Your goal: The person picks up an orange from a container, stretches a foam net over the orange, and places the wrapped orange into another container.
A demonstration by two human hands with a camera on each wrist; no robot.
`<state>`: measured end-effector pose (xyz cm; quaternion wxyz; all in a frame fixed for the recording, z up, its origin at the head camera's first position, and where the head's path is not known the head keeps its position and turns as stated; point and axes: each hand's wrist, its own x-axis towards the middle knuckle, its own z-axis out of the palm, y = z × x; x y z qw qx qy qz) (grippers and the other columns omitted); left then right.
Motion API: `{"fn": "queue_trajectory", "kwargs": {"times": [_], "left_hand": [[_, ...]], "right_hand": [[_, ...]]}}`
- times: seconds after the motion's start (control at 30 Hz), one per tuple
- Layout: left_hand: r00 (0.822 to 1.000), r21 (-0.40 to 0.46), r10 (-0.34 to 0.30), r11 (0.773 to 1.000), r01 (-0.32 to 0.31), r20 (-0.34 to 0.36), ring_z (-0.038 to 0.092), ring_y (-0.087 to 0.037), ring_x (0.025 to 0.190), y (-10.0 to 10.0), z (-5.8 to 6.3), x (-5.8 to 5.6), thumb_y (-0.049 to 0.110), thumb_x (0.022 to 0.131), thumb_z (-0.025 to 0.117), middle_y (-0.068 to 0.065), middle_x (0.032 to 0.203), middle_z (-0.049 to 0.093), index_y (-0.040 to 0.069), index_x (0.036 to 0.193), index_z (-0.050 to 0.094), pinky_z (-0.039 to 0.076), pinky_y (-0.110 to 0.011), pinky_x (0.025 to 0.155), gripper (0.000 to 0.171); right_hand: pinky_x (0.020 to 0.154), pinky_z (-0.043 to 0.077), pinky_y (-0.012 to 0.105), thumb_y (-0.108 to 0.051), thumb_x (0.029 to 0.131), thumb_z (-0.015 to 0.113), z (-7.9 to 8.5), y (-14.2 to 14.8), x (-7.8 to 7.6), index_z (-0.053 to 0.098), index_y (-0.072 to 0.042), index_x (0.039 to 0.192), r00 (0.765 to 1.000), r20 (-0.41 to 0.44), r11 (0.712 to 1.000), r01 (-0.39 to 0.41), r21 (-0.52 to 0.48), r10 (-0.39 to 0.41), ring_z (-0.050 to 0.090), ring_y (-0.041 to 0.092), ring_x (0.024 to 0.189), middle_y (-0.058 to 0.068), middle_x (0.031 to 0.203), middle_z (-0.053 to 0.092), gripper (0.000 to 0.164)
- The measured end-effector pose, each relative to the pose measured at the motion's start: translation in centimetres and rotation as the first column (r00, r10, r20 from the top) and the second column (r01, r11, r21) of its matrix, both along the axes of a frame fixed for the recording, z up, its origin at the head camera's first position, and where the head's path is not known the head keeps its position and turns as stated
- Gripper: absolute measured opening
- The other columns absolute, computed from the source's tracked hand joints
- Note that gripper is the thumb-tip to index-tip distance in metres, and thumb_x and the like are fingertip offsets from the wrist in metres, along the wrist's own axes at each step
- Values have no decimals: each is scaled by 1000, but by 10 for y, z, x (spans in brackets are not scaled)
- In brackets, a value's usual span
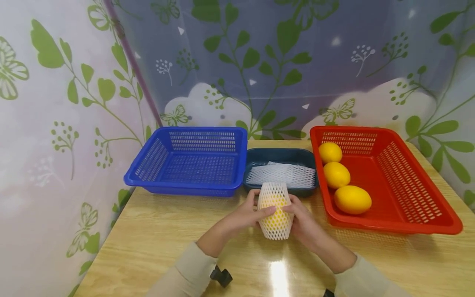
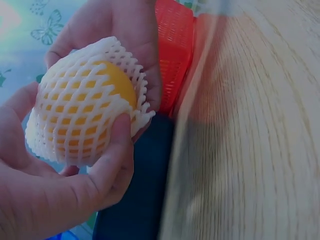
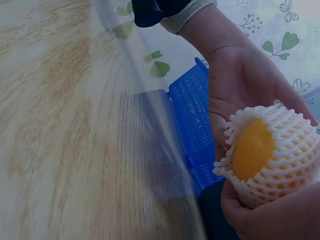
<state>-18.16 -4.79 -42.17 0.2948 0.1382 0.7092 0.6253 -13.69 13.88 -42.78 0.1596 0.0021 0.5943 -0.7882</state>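
Note:
Both hands hold one yellow fruit, which looks like a lemon [image 3: 253, 149], inside a white foam net sleeve [image 1: 275, 231]. My left hand [image 1: 245, 212] grips it from the left, thumb across the front of the net. On the other side my right hand [image 1: 306, 222] grips it too, its thumb near the left one. Through the mesh the yellow skin shows, and in the left wrist view a bare patch of the lemon [image 2: 120, 82] sits at the sleeve's open end. The fruit is held just in front of a dark green tray.
The dark green tray [image 1: 256, 154] holds several flat white foam nets [image 1: 282, 173]. A blue basket [image 1: 202, 192] stands to its left. At right, a red basket [image 1: 393, 227] has three yellow lemons [image 1: 352, 200] along its left side. A patterned curtain [image 1: 267, 82] hangs behind the wooden table [image 1: 156, 231].

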Motion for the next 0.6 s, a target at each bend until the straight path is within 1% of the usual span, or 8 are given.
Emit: {"fn": "queue_trajectory", "kwargs": {"times": [0.13, 0.3, 0.37, 0.47, 0.6], "left_hand": [[998, 67, -16, 998, 12, 57, 63, -27, 98, -2, -2, -2, 27, 95, 62, -17, 130, 46, 11, 142, 26, 56, -44, 80, 61], [991, 174, -60, 984, 39, 118, 58, -27, 109, -7, -9, -6, 21, 99, 56, -19, 141, 42, 11, 148, 23, 51, -50, 91, 60], [985, 217, -82, 975, 47, 153, 57, -26, 112, -9, -13, -8, 19, 101, 52, -20, 142, 41, 13, 152, 20, 48, -52, 96, 60], [975, 266, -102, 963, 46, 199, 56, -26, 113, -12, -17, -9, 19, 101, 51, -20, 140, 43, 14, 154, 15, 44, -54, 99, 65], [969, 304, -104, 952, 32, 225, 57, -27, 114, -13, -19, -8, 22, 99, 54, -20, 137, 45, 13, 155, 12, 43, -54, 101, 71]], "right_hand": [[91, 48, 31, -18, 95, 45, 2, 0, 1, 23, -6, 143, 998, 26, 998, 50, 22, -51, 54, 19, 103, 9, 127, 44, 54], [89, 49, 30, -14, 94, 56, 0, -2, 0, 28, -5, 139, 995, 3, 994, 103, 33, -103, 53, 19, 103, 11, 127, 42, 55], [87, 49, 29, -14, 94, 60, -1, -3, 0, 29, -4, 139, 993, -9, 992, 116, 54, -115, 53, 19, 102, 13, 128, 42, 56], [85, 49, 28, -17, 94, 64, -2, -3, 1, 29, -5, 140, 992, -10, 988, 123, 93, -122, 52, 19, 102, 15, 130, 40, 60], [85, 48, 27, -19, 95, 64, -3, -2, 1, 27, -5, 141, 992, -8, 985, 126, 115, -126, 50, 19, 102, 16, 132, 38, 61]]}}
